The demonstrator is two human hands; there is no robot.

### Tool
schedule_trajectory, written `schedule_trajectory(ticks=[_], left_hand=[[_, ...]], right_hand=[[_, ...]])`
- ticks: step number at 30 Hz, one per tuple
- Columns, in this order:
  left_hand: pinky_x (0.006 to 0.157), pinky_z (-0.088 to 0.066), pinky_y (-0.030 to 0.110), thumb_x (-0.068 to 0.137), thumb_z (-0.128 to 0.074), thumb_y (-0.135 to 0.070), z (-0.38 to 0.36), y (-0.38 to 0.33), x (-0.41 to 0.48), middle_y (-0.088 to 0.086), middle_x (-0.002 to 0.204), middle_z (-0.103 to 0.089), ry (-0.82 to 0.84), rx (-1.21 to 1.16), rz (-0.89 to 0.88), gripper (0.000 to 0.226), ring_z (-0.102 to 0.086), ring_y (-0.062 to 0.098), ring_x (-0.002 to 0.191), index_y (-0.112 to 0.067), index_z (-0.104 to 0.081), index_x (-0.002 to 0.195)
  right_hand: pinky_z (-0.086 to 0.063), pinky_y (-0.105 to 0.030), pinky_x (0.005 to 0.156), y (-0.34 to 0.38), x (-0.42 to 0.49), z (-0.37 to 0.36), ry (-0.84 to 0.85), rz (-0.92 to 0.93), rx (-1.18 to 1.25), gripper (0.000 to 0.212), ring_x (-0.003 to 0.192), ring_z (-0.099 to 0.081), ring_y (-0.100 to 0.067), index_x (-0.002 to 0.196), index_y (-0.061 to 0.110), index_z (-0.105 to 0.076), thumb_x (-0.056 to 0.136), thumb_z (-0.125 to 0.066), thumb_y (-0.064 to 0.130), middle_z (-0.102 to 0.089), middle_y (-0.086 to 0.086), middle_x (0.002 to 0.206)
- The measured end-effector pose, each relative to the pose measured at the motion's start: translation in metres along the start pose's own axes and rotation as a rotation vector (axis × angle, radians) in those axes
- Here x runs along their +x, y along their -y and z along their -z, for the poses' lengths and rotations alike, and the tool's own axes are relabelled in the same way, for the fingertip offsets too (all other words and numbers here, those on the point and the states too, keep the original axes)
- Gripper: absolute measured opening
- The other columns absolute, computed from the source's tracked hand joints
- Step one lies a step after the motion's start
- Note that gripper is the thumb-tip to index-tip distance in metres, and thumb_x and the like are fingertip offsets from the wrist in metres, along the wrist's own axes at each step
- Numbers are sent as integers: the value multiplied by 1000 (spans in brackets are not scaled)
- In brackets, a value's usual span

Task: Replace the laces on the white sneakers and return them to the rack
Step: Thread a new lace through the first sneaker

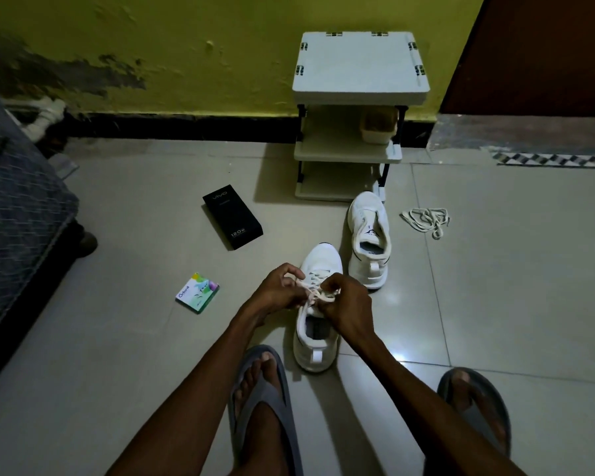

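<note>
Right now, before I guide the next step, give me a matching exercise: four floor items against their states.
Things: A near sneaker; B far sneaker; C loose lace bundle; D black box.
States: 1 tangled, farthest right; 2 no lace in it; 3 flat, left of both sneakers; 4 its lace pinched by left hand and right hand.
Pairs: A-4, B-2, C-1, D-3.

The scene is dimly lit; glare is reflected off the floor tiles [401, 358], and edges are bowed.
</note>
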State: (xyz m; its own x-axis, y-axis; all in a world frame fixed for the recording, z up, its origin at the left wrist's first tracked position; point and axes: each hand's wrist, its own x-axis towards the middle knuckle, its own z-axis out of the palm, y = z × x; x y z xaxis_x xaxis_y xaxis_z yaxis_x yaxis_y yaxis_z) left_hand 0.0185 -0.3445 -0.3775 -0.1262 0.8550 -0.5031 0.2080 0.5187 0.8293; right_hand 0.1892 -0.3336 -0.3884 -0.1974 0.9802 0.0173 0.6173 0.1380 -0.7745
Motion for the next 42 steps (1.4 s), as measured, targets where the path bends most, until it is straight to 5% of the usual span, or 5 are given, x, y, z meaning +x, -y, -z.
schedule_trajectory(ticks=[6, 11, 15, 21, 42], left_hand=[[64, -50, 37, 81, -66, 6, 28, -25, 5, 13, 76, -61, -274, 53, -145, 47, -58, 23, 62, -13, -35, 111], [60, -53, 25, 84, -63, 12, 91, -85, -7, 12, 87, -61, -528, -580, -259, 42, -59, 12, 59, -14, -38, 106], [64, -58, 26, 88, -56, 13, 94, -109, -22, 16, 82, -65, -322, -1077, -315, 28, -65, 16, 65, -13, -46, 88], [57, -57, 25, 93, -50, 8, 68, -146, -40, 18, 71, -66, -40, -1521, -258, 24, -66, 18, 59, 9, -66, 75], [58, -58, 30, 53, -81, 21, 38, -188, -69, 19, 82, -65, 353, -1670, -392, 43, -66, 21, 68, 13, -66, 92]], right_hand=[[-45, -28, 66, -2, -2, 0, -43, -92, -30, 33, 78, -65, -20, 97, 19, -60, 69, -78, 20, -69, 1, 83], [-39, -26, 61, 0, 4, 2, 21, -120, -45, 26, 75, -62, -16, 86, 16, -60, 67, -78, 15, -67, 4, 79], [-36, -13, 53, -2, 6, 3, 31, -115, -28, 25, 69, -61, -13, 80, 18, -62, 63, -79, 10, -65, 6, 73], [-53, -34, 63, -3, 5, 0, 43, -96, 28, 25, 69, -62, -15, 78, 16, -61, 63, -79, 9, -65, 3, 73], [-47, -30, 66, -3, 9, 4, 144, -196, 56, 51, 71, -60, -14, 82, 19, -54, 52, -93, 29, -62, 6, 75]])
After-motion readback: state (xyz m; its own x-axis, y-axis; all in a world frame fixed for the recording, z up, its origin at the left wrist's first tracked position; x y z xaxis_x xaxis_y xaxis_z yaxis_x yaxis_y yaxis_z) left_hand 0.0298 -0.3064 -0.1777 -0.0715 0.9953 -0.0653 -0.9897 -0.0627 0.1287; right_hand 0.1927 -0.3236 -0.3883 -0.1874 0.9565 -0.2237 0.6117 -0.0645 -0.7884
